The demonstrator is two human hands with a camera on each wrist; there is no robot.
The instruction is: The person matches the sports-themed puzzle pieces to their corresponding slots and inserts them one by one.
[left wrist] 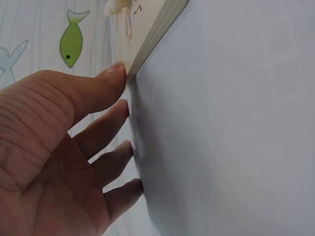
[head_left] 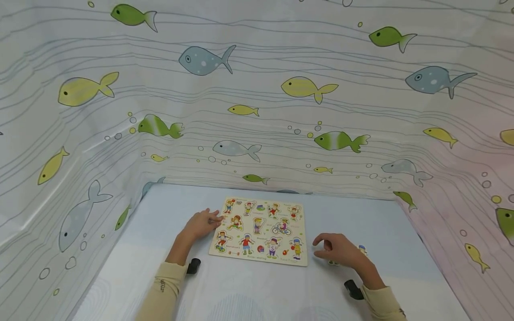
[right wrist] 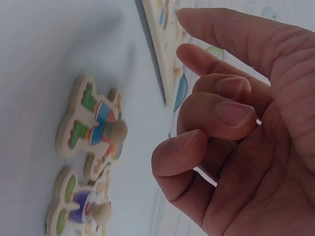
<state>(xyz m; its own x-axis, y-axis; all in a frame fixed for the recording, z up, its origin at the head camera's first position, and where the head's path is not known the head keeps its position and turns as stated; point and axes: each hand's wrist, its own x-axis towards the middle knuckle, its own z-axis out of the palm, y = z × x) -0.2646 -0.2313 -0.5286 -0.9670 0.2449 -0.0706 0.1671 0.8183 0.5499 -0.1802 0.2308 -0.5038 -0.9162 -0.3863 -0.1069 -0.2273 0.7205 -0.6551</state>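
A wooden peg puzzle board [head_left: 246, 228] printed with sports figures lies flat on the table. My left hand [head_left: 201, 225] is at its left edge; in the left wrist view the thumb [left wrist: 115, 76] is right at the corner of the board, the other fingers extended low by the table. To the right of the board, my right hand [head_left: 339, 249] hovers with loosely bent fingers and nothing between them. Under and beside it lie two knobbed puzzle pieces, one figure in red and blue with green shoes [right wrist: 101, 110] and one in purple and white [right wrist: 76, 209].
The pale table [head_left: 257, 294] is bounded at the back and sides by fish-printed sheeting [head_left: 273, 120]. Black wrist devices [head_left: 193, 266] sit on both wrists, close over the table. Another piece's blue-capped top [head_left: 362, 248] shows behind the right hand.
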